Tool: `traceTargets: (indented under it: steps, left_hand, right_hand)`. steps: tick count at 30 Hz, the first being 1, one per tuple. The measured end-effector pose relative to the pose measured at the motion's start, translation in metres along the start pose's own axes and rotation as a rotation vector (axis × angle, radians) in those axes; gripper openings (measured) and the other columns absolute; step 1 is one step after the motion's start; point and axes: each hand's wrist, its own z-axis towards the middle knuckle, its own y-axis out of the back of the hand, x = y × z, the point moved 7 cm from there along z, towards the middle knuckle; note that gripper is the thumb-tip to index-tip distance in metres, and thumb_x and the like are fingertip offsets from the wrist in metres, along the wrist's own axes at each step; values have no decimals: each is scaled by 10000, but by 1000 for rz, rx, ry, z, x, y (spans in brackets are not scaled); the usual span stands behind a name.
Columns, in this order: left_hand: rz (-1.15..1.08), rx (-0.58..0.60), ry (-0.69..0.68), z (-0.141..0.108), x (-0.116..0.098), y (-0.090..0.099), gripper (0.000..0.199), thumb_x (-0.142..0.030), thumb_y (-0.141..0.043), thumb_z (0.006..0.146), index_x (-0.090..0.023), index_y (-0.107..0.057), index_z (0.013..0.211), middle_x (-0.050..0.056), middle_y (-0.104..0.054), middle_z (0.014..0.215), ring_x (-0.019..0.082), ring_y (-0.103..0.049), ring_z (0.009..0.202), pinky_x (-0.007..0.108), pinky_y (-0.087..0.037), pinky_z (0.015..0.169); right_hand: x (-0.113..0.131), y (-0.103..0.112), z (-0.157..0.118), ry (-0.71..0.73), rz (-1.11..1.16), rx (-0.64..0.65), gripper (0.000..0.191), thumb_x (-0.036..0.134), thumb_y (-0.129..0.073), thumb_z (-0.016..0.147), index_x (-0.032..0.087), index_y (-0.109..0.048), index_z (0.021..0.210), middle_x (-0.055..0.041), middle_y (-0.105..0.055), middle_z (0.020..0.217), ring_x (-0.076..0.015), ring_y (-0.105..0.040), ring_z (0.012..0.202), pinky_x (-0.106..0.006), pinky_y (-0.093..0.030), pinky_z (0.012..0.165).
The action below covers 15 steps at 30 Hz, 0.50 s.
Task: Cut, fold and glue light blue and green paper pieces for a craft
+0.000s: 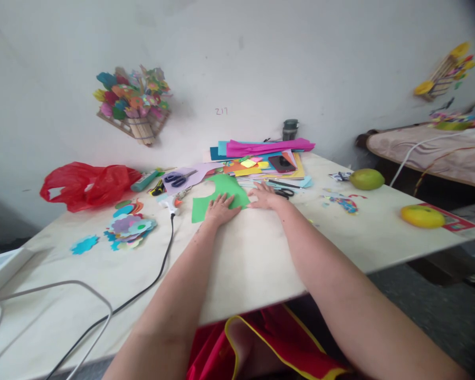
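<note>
A green sheet of craft paper [201, 207] with curved cut-outs lies on the table in front of me. My left hand [222, 209] rests flat on it, fingers spread. At the sheet's right edge is my right hand [264, 197], its fingers apart and the thumb side close to the paper; I cannot tell whether it touches. Just right of that hand lie black-handled scissors [285, 193], partly hidden behind it, and a dark pencil [285, 183]. Left of the green sheet is a white glue gun [170, 203]. Dark-handled scissors [176, 180] sit on lilac paper [200, 173].
Cut paper flowers [130, 227] and a red plastic bag [87, 184] are on the left. Coloured sheets [269, 148] and a phone [282, 164] lie at the back. A green mango [367, 179] and a yellow one [423, 216] stand right. A black cable [158, 277] crosses the table.
</note>
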Motion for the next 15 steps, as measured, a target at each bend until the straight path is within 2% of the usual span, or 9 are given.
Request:
traceTargets:
  steps: [3, 6, 9, 15]
  left_hand:
    - [2, -34, -2, -2, -3, 3, 758, -696, -251, 730, -265, -292, 1352, 36, -226, 1446, 234, -148, 1332, 466, -122, 1056]
    - [-1, -58, 16, -3, -7, 6, 839, -751, -232, 685, -249, -292, 1354, 61, -259, 1433, 253, -182, 1321, 476, -144, 1048]
    - [0, -61, 39, -2, -10, 8, 861, -761, -246, 668, -246, -287, 1356, 67, -273, 1428, 262, -198, 1314, 484, -152, 1044]
    - [-12, 7, 91, 3, -8, 4, 814, -712, -316, 681, -270, -262, 1362, 40, -214, 1451, 258, -143, 1330, 507, -129, 1044]
  right_hand:
    - [-4, -7, 1, -34, 0, 93, 740, 493, -571, 708, 283, -289, 1359, -43, -42, 1481, -317, 72, 1328, -515, -43, 1037]
    - [-7, -11, 4, -52, 1, 136, 876, 496, -559, 713, 248, -95, 1415, -56, 64, 1480, -299, 155, 1312, -484, -4, 1051]
    - [-8, -11, 5, -58, 16, 142, 918, 506, -554, 711, 239, -32, 1418, -56, 93, 1476, -287, 166, 1308, -465, 1, 1058]
    - [-9, -12, 4, -45, 30, 144, 911, 523, -541, 711, 271, -18, 1414, -35, 60, 1480, -270, 145, 1316, -472, -23, 1058]
